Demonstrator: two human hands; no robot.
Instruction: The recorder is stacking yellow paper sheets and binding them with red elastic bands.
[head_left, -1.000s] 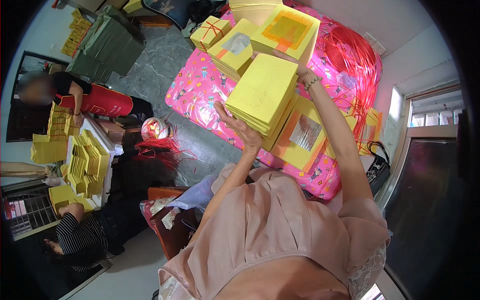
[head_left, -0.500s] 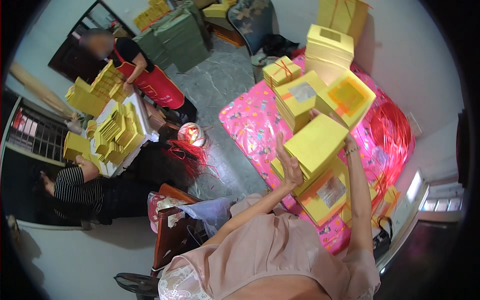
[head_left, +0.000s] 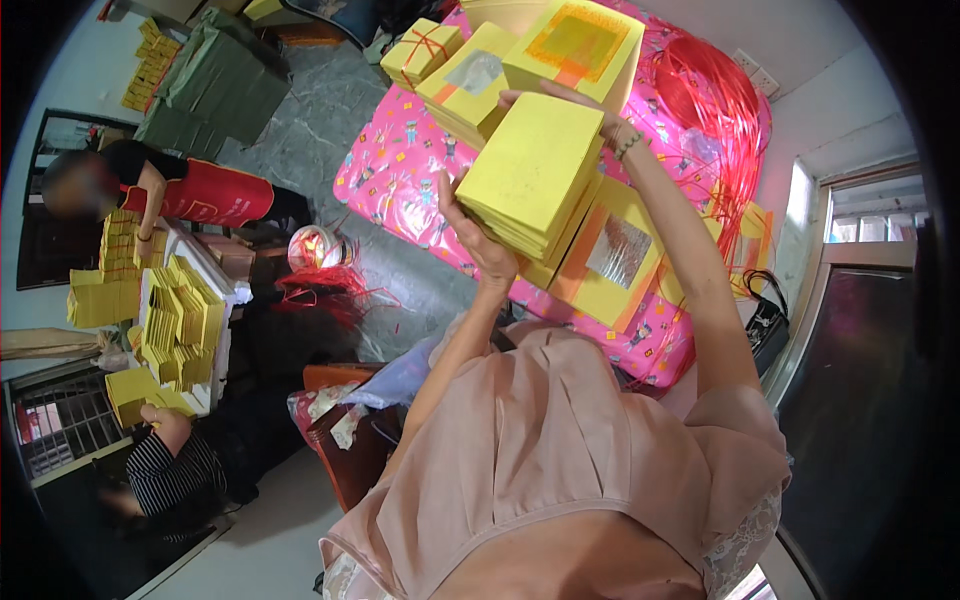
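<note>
A thick stack of yellow paper [head_left: 535,160] is held between my two hands above the pink-covered table. My left hand [head_left: 482,240] presses its near left side, palm against the edges, with the thumb and fingers spread. Around the far right corner reaches my right hand [head_left: 600,118], its fingers along the far edge and partly hidden behind the stack. Under and beside it lies yellow paper with a silver square and an orange band [head_left: 622,250]. Just beyond stand a stack with an orange square [head_left: 572,45] and another with a silver patch [head_left: 478,75].
Red plastic strings [head_left: 712,110] lie on the pink table cover [head_left: 385,165] at the right, near a black bag [head_left: 765,335]. A string-tied yellow bundle [head_left: 422,52] sits at the far left corner. Two people work at a white table [head_left: 205,255] piled with yellow paper. A chair [head_left: 345,450] stands at my left.
The view has turned, so the room appears shifted left and up. Both hands still hold the yellow stack, which has moved slightly left over the table and shows more of its right side.
</note>
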